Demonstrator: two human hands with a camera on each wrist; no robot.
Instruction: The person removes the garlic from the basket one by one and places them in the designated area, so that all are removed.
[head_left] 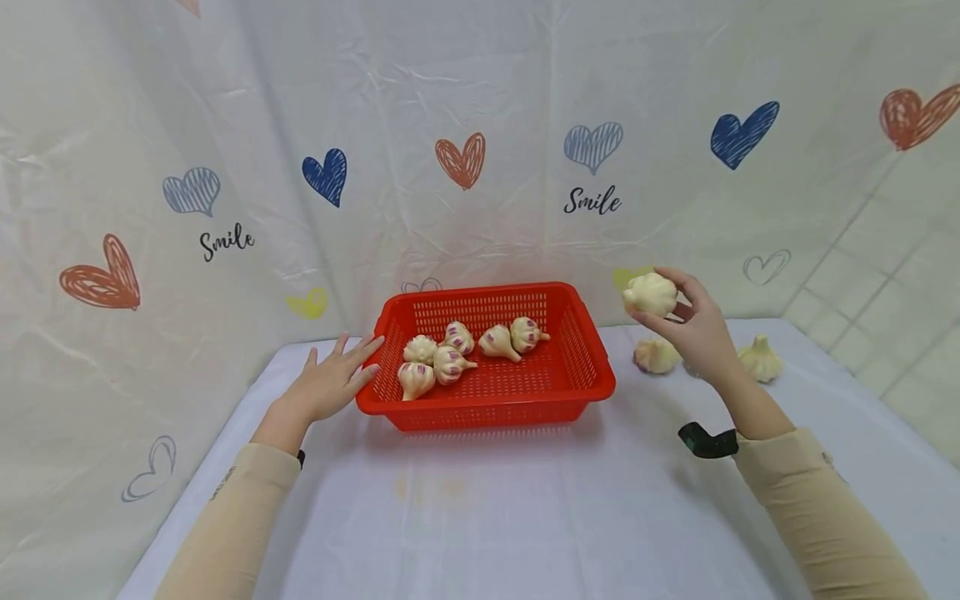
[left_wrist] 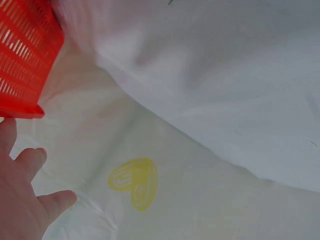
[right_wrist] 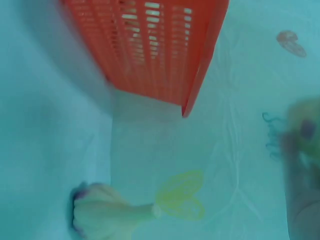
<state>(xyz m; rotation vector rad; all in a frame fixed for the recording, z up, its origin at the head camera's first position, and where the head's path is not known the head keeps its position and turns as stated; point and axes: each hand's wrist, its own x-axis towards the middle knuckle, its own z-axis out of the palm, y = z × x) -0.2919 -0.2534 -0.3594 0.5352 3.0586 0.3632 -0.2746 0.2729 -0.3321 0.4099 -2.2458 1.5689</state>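
Observation:
A red slotted plastic basket [head_left: 487,417] stands on the table with several garlic bulbs [head_left: 450,364] in its left and middle parts. My left hand [head_left: 326,385] has its fingers spread, fingertips right at the basket's left rim; the left wrist view shows those fingers [left_wrist: 30,162] below the red rim. Raised to the right of the basket, my right hand [head_left: 697,329] pinches a pale garlic bulb [head_left: 651,295] between thumb and fingers. In the right wrist view that held bulb [right_wrist: 306,127] is blurred at the right edge.
Beyond the basket's right side a garlic bulb [head_left: 656,356] lies on the white-covered table [head_left: 487,517], and another bulb [head_left: 761,360] sits farther right. A third is mostly hidden behind my right hand. Behind the table hangs a white curtain [head_left: 517,75] printed with hearts.

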